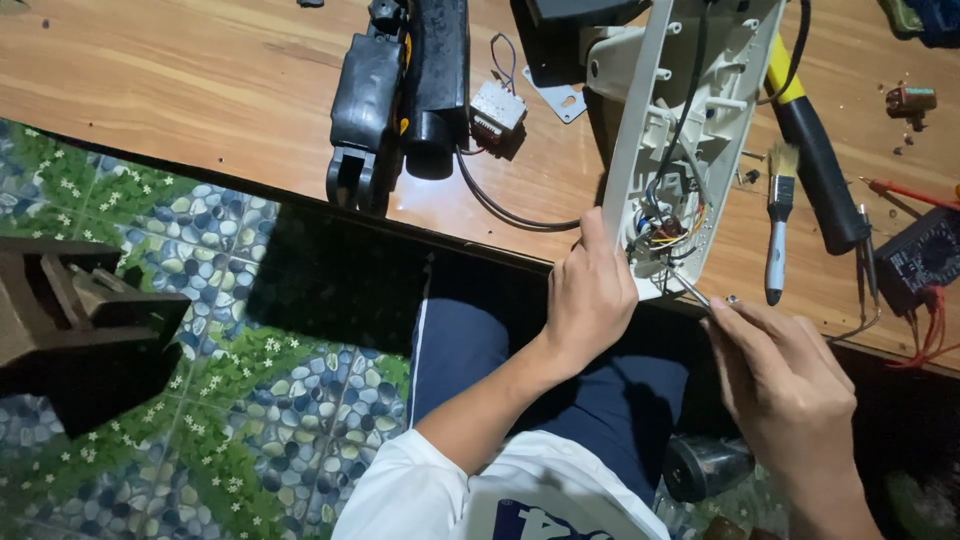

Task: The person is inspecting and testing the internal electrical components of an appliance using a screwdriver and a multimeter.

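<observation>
- Right hand (785, 375), near right: fingers pinched around a thin metal tool (693, 290), tip in the wiring.
- Left hand (590, 295): clamped on the near edge of the white housing (640, 110), tilted on the wooden table (200, 90).
- Housing open, coloured wires (665, 232) exposed; wiring work appears unfinished.
- Farther right: brush (778, 225), hammer (815, 150), multimeter (925, 255).
- Far left: black parts (400, 90), untouched.

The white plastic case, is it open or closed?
Open. The white plastic case shows its coloured wires inside; the left hand steadies its edge.
</observation>
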